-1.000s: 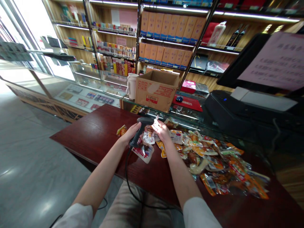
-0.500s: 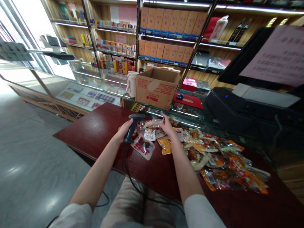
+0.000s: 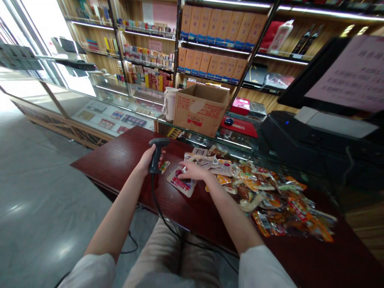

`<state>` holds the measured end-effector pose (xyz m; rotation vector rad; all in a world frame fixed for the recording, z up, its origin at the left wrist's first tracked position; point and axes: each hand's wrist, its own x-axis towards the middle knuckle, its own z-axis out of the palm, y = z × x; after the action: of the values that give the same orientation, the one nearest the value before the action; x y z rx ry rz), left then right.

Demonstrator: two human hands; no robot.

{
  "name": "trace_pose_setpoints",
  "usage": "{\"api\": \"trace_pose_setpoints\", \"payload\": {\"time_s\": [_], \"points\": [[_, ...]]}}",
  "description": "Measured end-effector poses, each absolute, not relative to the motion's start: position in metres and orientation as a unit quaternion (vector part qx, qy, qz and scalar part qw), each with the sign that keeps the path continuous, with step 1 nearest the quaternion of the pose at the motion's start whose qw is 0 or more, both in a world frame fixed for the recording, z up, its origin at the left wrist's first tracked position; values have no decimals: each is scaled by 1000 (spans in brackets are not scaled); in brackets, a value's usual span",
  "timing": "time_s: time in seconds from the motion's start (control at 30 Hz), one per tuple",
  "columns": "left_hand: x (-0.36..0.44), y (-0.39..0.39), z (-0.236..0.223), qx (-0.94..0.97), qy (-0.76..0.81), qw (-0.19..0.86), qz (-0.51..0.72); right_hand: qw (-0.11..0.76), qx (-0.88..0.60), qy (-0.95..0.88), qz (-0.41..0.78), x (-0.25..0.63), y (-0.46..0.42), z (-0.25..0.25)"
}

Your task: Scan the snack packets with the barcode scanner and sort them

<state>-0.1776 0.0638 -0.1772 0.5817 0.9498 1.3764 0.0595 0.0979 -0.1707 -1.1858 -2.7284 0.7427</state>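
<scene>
A black handheld barcode scanner (image 3: pixel 155 157) stands upright in my left hand (image 3: pixel 146 160), its head pointing away from me and its cable trailing down toward my lap. Just right of that hand lies a small colourful packet (image 3: pixel 165 166). My right hand (image 3: pixel 194 171) reaches leftward, thumb and fingers apart, over a flat snack pouch (image 3: pixel 183 186) with red lettering. Whether the fingertips touch the pouch I cannot tell. Behind the hand are pale, clear-fronted food packs (image 3: pixel 204 160), and an orange pouch (image 3: pixel 223 179) shows beside the forearm.
A heap of vacuum-packed snacks (image 3: pixel 279 200) covers the right of the dark red table (image 3: pixel 120 160). Behind, a cardboard box (image 3: pixel 201 114) and a white cup (image 3: pixel 170 105) stand on the glass counter. A black monitor (image 3: pixel 336 76) leans in at right.
My left hand has moved left with the scanner. The right hand has left the pale packs and come left and nearer, over the red-lettered pouch. The small packet now shows beside the scanner.
</scene>
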Motion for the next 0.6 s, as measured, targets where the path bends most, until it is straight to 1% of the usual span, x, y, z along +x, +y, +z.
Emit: {"api": "trace_pose_setpoints", "payload": {"time_s": [0.07,0.13,0.23,0.37,0.47,0.53,0.6], "points": [[-180,62,-179,254,415,632,603,5,-387,-885,257,48,99,-182],[-182,61,-180,259,412,629,606,-9,-401,-877,265,44,102,-189],[-183,59,-183,264,408,629,607,25,-415,-866,276,44,105,-194],[-186,60,-185,264,409,628,606,134,-422,-848,292,45,101,-201],[-185,60,-184,267,416,623,606,248,-417,-809,331,45,105,-211],[-183,60,-181,266,420,624,603,341,-424,-736,403,45,115,-217],[-179,58,-176,269,425,630,592,428,-415,-610,522,49,128,-221]]}}
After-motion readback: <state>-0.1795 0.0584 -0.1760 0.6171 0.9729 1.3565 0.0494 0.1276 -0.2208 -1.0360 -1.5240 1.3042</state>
